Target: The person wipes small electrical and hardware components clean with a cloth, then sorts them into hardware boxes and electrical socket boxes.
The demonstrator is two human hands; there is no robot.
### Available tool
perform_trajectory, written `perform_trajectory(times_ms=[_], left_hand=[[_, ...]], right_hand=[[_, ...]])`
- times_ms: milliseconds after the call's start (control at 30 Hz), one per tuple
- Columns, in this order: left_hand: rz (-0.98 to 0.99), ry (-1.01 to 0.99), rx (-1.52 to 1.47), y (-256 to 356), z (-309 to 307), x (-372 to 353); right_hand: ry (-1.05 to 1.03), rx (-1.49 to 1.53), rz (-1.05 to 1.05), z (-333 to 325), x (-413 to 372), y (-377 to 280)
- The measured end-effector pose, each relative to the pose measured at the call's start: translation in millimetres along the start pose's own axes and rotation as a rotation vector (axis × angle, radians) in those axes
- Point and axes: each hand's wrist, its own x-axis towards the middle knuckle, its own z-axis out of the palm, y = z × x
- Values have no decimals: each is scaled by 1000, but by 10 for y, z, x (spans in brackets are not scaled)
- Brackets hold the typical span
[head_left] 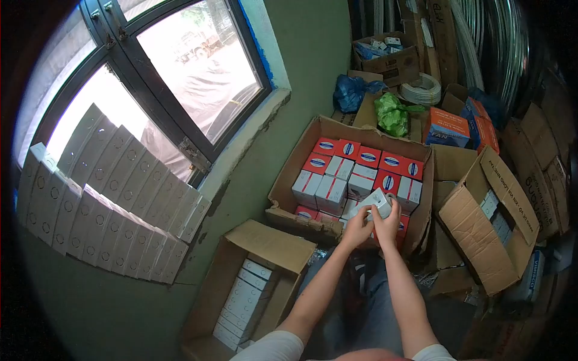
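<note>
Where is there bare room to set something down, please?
In the lower-left carton, between its stacked white boxes and its right wall; the window sill, beside the green wall, also looks bare. The large carton is crowded: red-and-white boxes, left hand, right hand and held white box.

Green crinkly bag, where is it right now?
The green bag is in the head view's upper right, with a blue bag to its left and the FAN box to its right.
</note>
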Motion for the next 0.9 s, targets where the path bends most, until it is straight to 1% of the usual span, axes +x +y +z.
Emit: perform_trajectory(times_ms=[67, 167, 200, 233, 300, 333, 400, 433, 500, 567, 600, 633, 667, 700, 767, 800, 900], left_hand=[[-108, 54, 91, 70, -25, -4], [-9, 290, -16, -233, -37, 104], [-82, 341, -140, -185, -98, 140], [-85, 353, -297, -145, -169, 128], [-94, 525, -264, -52, -189, 126], [-90, 556, -248, -18, -208, 100], [-81, 618, -217, 33, -243, 48], [-64, 687, -134, -22, -248, 67], [-24, 813, 29, -169, -229, 118], [-172, 772, -180, 19, -297, 75], [-217, 776, -249, -44, -322, 103], [-263, 780, -317, -181, -341, 145], [-305, 760, -335, -318, -364, 173], [-317, 753, -205, -251, -375, 165], [-333, 735, 55, -113, -361, 120], [-322, 725, 93, 33, -354, 91], [-255, 709, -63, -272, -349, 176]], right_hand=[[-59, -33, -53, -15, -44, -149], [-29, 19, -201, 35, -104, -211], [-44, 86, -228, 27, -105, -271], [-73, 79, -259, 0, -109, -322], [-129, 65, -318, -47, -114, -384], [-129, -4, -314, -59, -97, -369], [-126, 94, -188, -99, -51, -348], [-121, 142, -128, -116, -25, -347], [-214, -58, -211, -117, -75, -351], [-160, -176, -369, -44, -210, -373], [-184, -153, -378, -54, -268, -445], [-169, -174, -450, -61, -307, -524], [-209, -190, -375, -82, -362, -611], [-248, -204, -297, -111, -407, -699], [-229, -119, -308, -27, -445, -583], [-219, -75, -315, -14, -446, -592], [-297, -8, -311, -53, -459, -631]])
